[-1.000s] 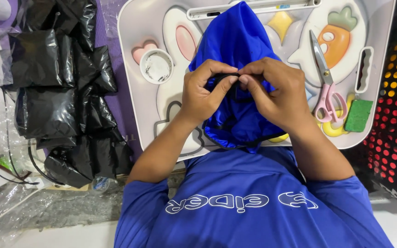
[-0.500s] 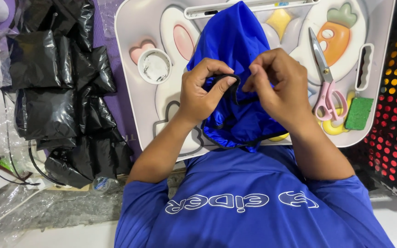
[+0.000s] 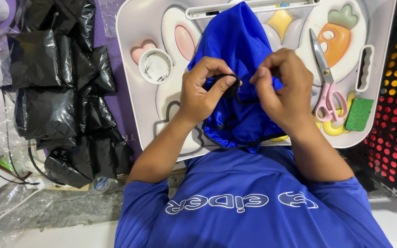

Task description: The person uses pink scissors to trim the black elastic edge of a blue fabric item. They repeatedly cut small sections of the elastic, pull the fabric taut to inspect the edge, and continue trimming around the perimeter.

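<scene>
The left hand point(image 3: 198, 94) pinches a small black tab point(image 3: 228, 85) between thumb and forefinger — its grip is clamped on that piece, which sits at the opening of a blue hooded garment point(image 3: 237, 69). The right hand point(image 3: 279, 85) has its fingertips drawn together on the blue fabric just beside the tab, the two grips nearly meeting. The garment lies under both hands on a pale tray-like surface point(image 3: 134, 55) with rabbit and carrot shapes moulded into it. Just past the left grip sits a small round white cup point(image 3: 155, 65); beyond the right grip lie pink-handled scissors point(image 3: 325, 78), with a green sponge point(image 3: 358, 115) beside their handles. Well off to the left lie black plastic bags point(image 3: 60, 92).
</scene>
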